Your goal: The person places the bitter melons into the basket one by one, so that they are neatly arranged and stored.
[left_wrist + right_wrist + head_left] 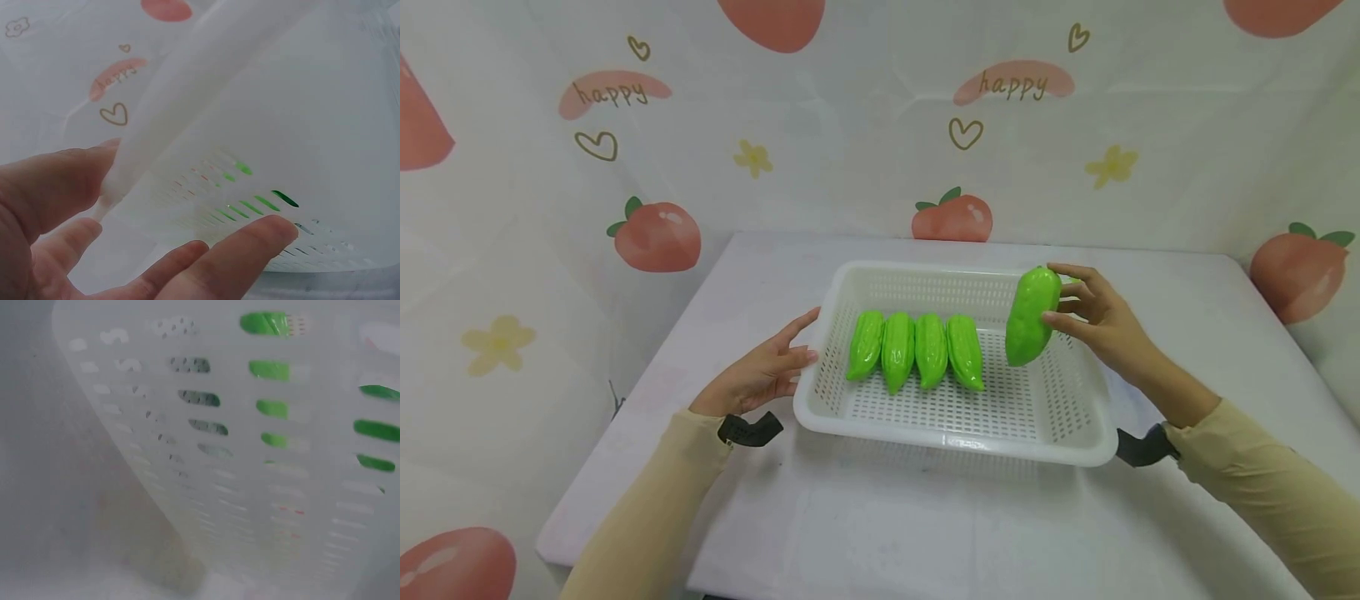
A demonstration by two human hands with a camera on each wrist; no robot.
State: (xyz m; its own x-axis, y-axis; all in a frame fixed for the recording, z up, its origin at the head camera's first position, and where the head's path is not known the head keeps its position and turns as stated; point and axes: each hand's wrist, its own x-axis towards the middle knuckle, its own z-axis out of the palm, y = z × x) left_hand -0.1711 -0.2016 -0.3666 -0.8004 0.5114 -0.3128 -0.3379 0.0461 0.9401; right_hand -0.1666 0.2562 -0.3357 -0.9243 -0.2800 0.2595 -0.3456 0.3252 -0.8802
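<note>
My right hand (1093,312) pinches a bumpy bright green bitter melon (1032,317) between thumb and fingers, tilted over the right part of a white plastic basket (955,446). Several more bitter melons (931,350) lie side by side in a row on the basket's perforated floor, left of its middle. At the left end my left hand (756,371) touches the rim and outer wall with loosely extended fingers. The left wrist view shows its fingertips (284,228) against the slotted wall (262,150). In the right wrist view the hand is hidden; green shows through the basket's slotted wall (237,475).
The basket stands on a table with a white cloth (865,533). A pale curtain (850,125) printed with peaches, hearts and flowers hangs behind and at both sides. Dark straps (751,429) circle both wrists below beige sleeves (647,500).
</note>
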